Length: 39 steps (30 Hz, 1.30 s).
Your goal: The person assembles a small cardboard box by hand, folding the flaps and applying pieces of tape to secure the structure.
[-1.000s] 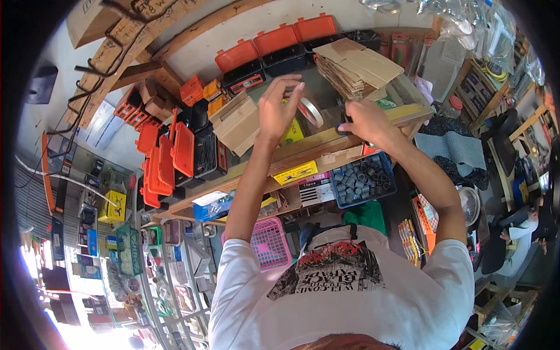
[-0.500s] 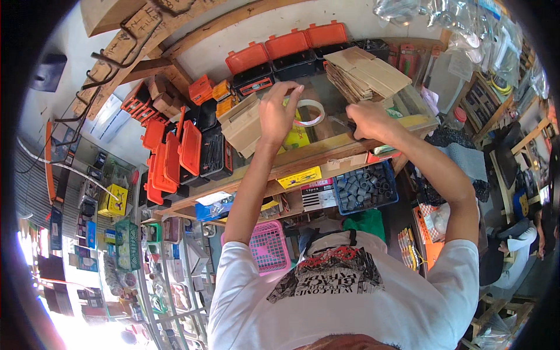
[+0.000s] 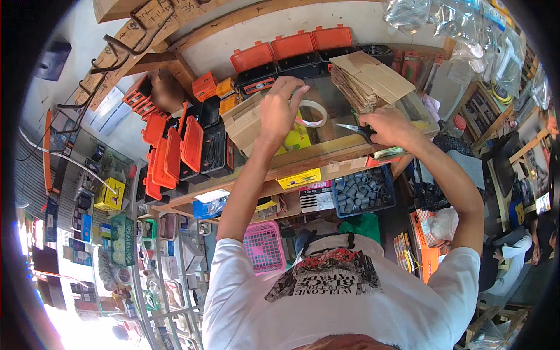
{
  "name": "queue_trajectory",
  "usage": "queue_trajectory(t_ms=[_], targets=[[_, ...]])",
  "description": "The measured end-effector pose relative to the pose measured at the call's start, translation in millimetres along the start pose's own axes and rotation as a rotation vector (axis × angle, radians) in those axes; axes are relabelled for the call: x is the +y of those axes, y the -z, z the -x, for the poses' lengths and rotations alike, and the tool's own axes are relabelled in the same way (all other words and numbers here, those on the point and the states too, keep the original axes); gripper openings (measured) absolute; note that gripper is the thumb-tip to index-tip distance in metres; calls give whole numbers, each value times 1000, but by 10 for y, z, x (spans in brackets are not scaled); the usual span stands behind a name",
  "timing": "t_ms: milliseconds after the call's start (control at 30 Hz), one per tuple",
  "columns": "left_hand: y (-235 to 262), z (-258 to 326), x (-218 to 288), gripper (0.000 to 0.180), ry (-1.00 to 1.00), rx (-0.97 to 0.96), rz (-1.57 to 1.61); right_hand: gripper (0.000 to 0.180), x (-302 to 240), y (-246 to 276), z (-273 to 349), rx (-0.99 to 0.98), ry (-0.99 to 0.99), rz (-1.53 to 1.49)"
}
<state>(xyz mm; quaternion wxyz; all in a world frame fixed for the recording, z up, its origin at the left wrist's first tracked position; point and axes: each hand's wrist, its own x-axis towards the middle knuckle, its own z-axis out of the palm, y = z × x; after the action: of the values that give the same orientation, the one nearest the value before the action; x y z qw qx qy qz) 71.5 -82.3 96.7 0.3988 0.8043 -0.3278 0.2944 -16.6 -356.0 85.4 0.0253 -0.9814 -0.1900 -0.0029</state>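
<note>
My right hand (image 3: 386, 125) is closed round the dark handles of a pair of scissors (image 3: 363, 131), whose slim blades point left over the glass counter (image 3: 326, 93). My left hand (image 3: 280, 111) is raised above the counter with bent fingers. What it pinches, if anything, is hidden. Just right of it is a roll of tape (image 3: 313, 114), its left side close to my fingers; I cannot tell if they touch. A folded cardboard piece (image 3: 242, 125) lies left of my left hand. Beyond my right hand sits a stack of flat cardboard (image 3: 373, 79). A yellow packet (image 3: 298, 137) shows below the roll.
Black cases with orange lids (image 3: 277, 55) line the counter's back and left side. Beneath the wooden edge are a blue crate of grey pipe fittings (image 3: 364, 192) and a pink basket (image 3: 263, 248). Plastic-wrapped goods hang at upper right. Another person (image 3: 516, 256) is at far right.
My right hand has turned and shifted slightly right, and the scissor blades now show clearly. My left hand stays beside the tape roll. The whole view has shifted a little.
</note>
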Motion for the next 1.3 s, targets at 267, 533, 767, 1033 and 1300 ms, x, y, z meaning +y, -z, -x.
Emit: queue_trajectory(t_ms=[267, 533, 767, 1033, 1300], targets=[[-53, 81, 16, 16, -82, -144, 190, 41, 115, 44, 146, 158, 105, -428], [22, 179, 132, 15, -27, -281, 359, 59, -170, 665, 339, 164, 139, -302], [36, 198, 167, 14, -61, -342, 363, 61, -87, 813, 110, -26, 203, -82], [14, 263, 167, 16, 40, -301, 436, 51, -254, 860, -124, -50, 263, -51], [-27, 249, 56, 16, 53, -267, 442, 49, -302, 903, -206, 5, 273, 2]])
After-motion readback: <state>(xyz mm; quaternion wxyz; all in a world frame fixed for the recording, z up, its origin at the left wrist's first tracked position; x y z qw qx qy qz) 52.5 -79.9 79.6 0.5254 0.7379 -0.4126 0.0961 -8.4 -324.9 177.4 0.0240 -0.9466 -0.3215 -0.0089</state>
